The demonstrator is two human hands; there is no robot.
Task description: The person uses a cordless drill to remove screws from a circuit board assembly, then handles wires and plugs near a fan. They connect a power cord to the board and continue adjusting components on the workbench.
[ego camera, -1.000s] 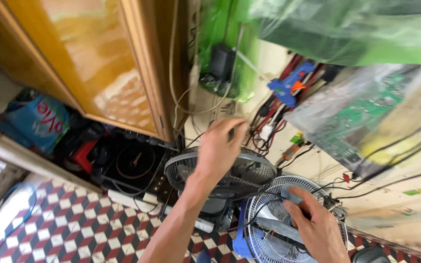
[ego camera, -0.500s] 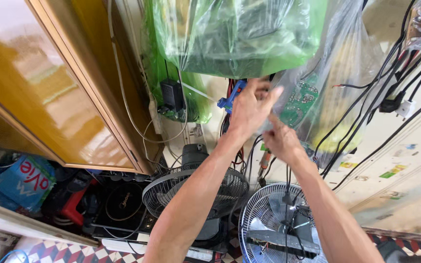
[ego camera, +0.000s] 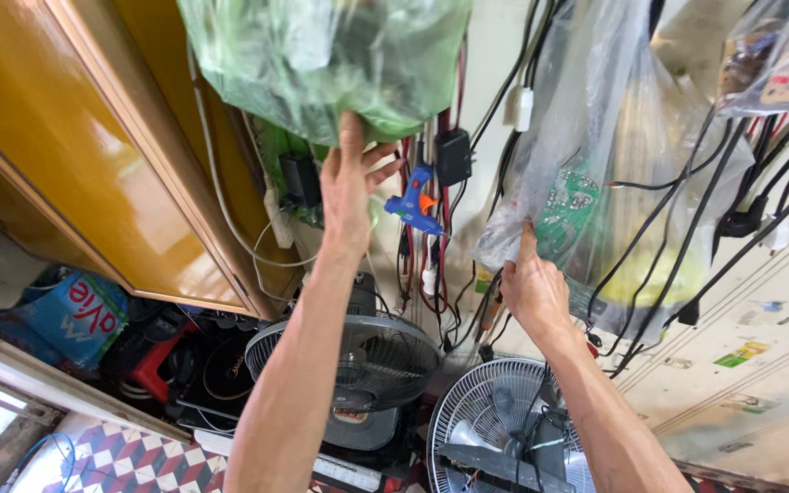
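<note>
Green plastic bag hangs at the top centre of the head view, and the left hand presses its open, spread fingers against the underside of this bag, holding nothing. At the right of centre, the right hand touches the lower edge of a clear plastic bag with a green circuit board inside; whether its fingers pinch the plastic I cannot tell. A blue glue gun hangs between the two hands, and two fans stand in the lower part of the frame.

hands apart, left hand under green bag
</note>
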